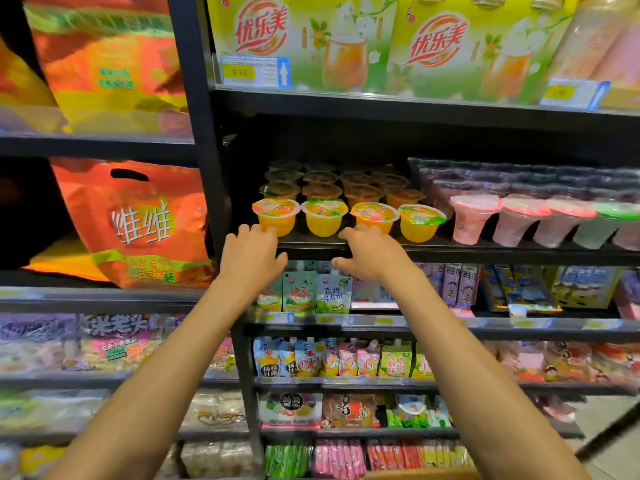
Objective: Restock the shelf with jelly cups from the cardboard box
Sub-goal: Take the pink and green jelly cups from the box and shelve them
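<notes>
Hands (252, 256) spread, jelly cups (323, 218) upright, lids up

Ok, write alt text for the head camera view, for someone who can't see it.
A person's bare left hand and right hand, fingers spread and holding nothing, reach toward the front row of four clear plastic cups of orange jelly on a black metal shelf. More cups stand behind; tall pink plastic cups stand to their right.

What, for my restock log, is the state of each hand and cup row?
left hand: open, empty, fingertips by the leftmost front cup.
right hand: open, empty, over the shelf edge.
front jelly cups: four, upright, sealed, side by side.
pink cups: upright, sealed, in a row.
</notes>
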